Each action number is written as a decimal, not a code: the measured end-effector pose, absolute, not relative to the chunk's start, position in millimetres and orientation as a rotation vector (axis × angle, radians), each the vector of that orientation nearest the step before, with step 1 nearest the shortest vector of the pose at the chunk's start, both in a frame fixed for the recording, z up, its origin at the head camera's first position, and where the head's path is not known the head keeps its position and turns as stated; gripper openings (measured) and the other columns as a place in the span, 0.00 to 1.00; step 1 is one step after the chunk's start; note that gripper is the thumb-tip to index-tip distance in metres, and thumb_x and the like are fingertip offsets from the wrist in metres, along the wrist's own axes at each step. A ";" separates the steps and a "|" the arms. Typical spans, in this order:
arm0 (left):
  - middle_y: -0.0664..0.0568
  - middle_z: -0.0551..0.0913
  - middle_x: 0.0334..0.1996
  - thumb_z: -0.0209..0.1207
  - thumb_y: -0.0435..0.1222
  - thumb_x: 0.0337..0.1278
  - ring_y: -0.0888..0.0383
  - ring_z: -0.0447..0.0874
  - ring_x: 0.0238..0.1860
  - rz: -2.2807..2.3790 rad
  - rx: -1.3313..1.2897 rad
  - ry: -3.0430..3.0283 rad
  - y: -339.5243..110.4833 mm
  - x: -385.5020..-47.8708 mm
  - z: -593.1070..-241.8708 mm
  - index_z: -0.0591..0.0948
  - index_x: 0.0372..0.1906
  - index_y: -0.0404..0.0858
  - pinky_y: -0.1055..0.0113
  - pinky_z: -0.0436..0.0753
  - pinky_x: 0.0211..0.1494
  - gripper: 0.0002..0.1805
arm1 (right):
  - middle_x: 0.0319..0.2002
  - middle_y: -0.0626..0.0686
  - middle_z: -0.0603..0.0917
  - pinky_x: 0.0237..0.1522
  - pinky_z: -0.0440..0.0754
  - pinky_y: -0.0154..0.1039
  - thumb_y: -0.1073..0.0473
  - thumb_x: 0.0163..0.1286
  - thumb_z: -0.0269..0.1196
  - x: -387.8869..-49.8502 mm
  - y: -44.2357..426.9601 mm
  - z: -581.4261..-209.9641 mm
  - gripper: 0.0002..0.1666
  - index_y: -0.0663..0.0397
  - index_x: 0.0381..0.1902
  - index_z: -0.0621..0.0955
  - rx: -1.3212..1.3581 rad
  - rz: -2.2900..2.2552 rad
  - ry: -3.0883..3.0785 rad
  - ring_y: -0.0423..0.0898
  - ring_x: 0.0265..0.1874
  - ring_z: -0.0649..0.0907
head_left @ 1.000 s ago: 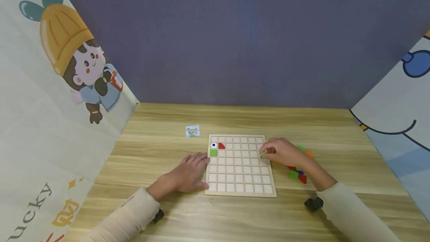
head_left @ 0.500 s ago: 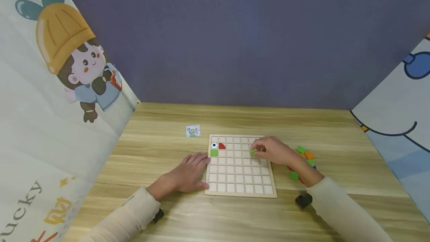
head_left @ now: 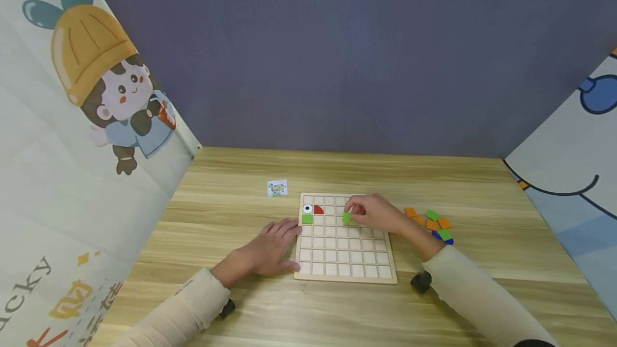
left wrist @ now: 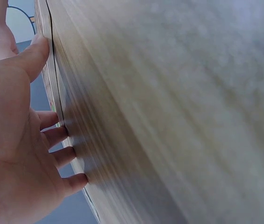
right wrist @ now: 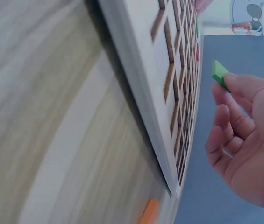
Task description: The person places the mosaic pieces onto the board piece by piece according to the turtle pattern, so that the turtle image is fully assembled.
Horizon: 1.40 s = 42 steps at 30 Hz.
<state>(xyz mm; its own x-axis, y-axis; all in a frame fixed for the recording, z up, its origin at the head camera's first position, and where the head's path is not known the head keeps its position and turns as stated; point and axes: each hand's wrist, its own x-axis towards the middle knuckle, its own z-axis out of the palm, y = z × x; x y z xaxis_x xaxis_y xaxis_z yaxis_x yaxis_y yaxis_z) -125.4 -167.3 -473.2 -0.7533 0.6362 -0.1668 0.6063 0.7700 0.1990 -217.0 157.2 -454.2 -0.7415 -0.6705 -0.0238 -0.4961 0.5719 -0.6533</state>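
Observation:
A wooden grid board (head_left: 343, 242) lies on the table. Its upper left cells hold a white eye tile (head_left: 307, 209), a red quarter-circle tile (head_left: 318, 210) and a green square tile (head_left: 307, 219). My left hand (head_left: 271, 248) rests at the board's left edge, fingers extended and touching the rim; the left wrist view shows its palm (left wrist: 19, 140). Over the board's upper middle, my right hand (head_left: 376, 213) pinches a green tile (head_left: 347, 217) between thumb and forefinger. In the right wrist view that green tile (right wrist: 219, 73) is raised off the board.
Loose orange, green and blue tiles (head_left: 432, 225) lie right of the board, partly behind the right forearm. A small printed card (head_left: 277, 188) lies beyond the board's upper left corner. A dark wall (head_left: 347, 58) stands at the table's back edge.
My right hand has moved left across the board with the green tile in its fingertips, uncovering more loose tiles at right. The left hand has stayed in place.

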 end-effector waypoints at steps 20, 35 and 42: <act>0.39 0.59 0.79 0.55 0.64 0.66 0.40 0.57 0.79 0.194 0.956 2.734 -167.6 -124.3 -470.3 0.60 0.77 0.34 0.39 0.63 0.77 0.49 | 0.34 0.43 0.88 0.37 0.82 0.34 0.58 0.71 0.66 -233.1 111.7 -457.5 0.08 0.46 0.47 0.85 -0.920 -0.900 2.534 0.35 0.29 0.83; 0.39 0.59 0.79 0.55 0.65 0.66 0.39 0.56 0.79 0.182 0.968 2.732 -169.0 -124.2 -469.3 0.60 0.78 0.34 0.38 0.62 0.77 0.49 | 0.25 0.41 0.84 0.33 0.82 0.36 0.61 0.69 0.65 -229.6 85.7 -463.1 0.07 0.48 0.44 0.86 -0.974 -0.860 2.506 0.35 0.19 0.76; 0.39 0.59 0.79 0.53 0.65 0.66 0.40 0.56 0.79 0.165 0.965 2.734 -168.6 -124.5 -470.1 0.60 0.78 0.35 0.39 0.63 0.77 0.49 | 0.24 0.40 0.84 0.40 0.82 0.38 0.59 0.70 0.66 -226.3 80.2 -461.8 0.06 0.47 0.43 0.86 -0.962 -0.840 2.508 0.35 0.19 0.76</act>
<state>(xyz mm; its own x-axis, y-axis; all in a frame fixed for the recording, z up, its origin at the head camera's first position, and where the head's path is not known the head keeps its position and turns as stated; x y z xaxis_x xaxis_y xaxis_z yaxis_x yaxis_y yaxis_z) -124.5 -168.6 -470.1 -0.7539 0.6306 -0.1845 0.6038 0.7756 0.1840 -226.3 80.2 -461.8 -0.7194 -0.6891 -0.0876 -0.4973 0.5989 -0.6277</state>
